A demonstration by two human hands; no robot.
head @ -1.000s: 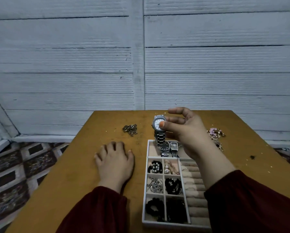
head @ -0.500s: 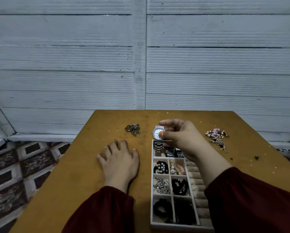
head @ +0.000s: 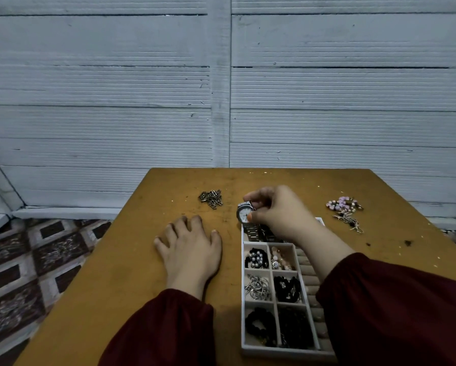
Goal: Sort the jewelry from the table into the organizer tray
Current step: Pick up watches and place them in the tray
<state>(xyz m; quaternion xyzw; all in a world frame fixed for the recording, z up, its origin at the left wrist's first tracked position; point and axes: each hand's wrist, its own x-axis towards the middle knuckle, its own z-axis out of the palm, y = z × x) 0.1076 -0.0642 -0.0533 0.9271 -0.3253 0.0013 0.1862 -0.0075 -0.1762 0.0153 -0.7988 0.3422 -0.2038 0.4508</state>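
Observation:
My right hand (head: 282, 212) pinches a silver watch (head: 244, 213) by its case, face toward me, over the far compartment of the white organizer tray (head: 243, 307). The watch's metal strap hangs down into that compartment beside other dark watches. My left hand (head: 189, 249) rests flat on the wooden table (head: 131, 273), left of the tray. The tray's smaller compartments hold pearl beads, rings, silver earrings and black pieces. A pile of bronze chain (head: 211, 198) lies on the table at the far left. Pink beaded jewelry (head: 344, 206) lies at the far right.
The table's far edge meets a grey panelled wall (head: 221, 88). Patterned floor tiles (head: 23, 273) show left of the table. Ring rolls run down the tray's right side, partly hidden by my right sleeve (head: 395, 313).
My right hand has lowered the watch toward the tray's far compartment, and the strap now reaches into it. My left hand has stayed flat on the table.

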